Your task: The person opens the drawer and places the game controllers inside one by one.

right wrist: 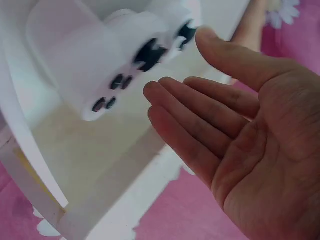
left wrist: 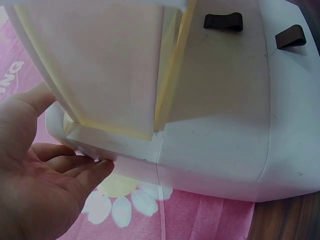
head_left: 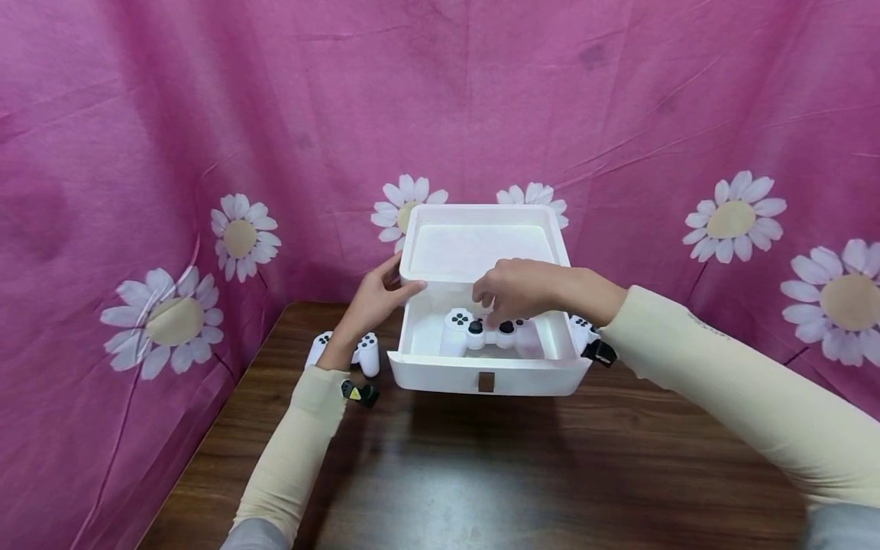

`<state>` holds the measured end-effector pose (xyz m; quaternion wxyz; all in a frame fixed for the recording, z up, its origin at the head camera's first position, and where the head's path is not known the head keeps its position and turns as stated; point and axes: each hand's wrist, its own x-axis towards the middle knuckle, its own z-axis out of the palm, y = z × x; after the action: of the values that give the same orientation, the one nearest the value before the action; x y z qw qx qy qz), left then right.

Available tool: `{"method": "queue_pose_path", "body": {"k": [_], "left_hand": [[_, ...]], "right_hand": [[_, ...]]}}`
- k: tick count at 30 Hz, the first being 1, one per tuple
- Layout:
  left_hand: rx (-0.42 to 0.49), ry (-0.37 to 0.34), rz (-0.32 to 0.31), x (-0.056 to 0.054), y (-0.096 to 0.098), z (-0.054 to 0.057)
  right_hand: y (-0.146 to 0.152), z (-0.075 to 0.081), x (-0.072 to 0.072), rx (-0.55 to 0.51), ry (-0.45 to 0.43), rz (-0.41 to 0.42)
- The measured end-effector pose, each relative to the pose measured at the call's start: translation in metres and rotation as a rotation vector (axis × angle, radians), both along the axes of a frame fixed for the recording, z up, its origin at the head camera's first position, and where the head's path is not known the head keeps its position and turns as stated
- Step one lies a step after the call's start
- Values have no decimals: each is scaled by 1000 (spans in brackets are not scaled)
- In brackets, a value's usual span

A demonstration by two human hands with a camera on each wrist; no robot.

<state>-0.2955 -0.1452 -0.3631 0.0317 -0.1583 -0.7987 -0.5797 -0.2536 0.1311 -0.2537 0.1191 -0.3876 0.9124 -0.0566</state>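
A white plastic drawer box with a rimmed top stands on the table, its drawer pulled out toward me. Inside the drawer lies a white game controller with black sticks and buttons. My left hand holds the box's left side, thumb at the top edge; the left wrist view shows its fingertips against the outer wall. Above the controller is my right hand, fingers slightly bent. In the right wrist view, a gap separates its fingers from the controller, and nothing is in the palm.
A second white controller lies on the wooden table left of the box, partly behind my left wrist. Another shows at the right, partly hidden. Brown pull tabs mark the box front. A pink flowered cloth hangs behind.
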Motion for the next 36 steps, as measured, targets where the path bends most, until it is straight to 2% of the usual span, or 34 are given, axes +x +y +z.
{"method": "queue_pose_path", "body": {"k": [7,13,18,25,31,36], "left_hand": [[10,0,-5,0,1,-1],[4,9,-3,1,-1,-1],[2,6,9,1,-2,-2],[4,2,8,1,-1,-2],[11,10,4,1,0,-2],[10,16,1,1,1,-2]], "right_hand": [[25,10,24,-227,127,44],[37,1,54,-368,220,36],[42,-17,77,-468,257,33],[41,-45,106,-548,225,-32],[39,-76,121,-625,169,-101],[34,-104,126,-652,207,-191]]}}
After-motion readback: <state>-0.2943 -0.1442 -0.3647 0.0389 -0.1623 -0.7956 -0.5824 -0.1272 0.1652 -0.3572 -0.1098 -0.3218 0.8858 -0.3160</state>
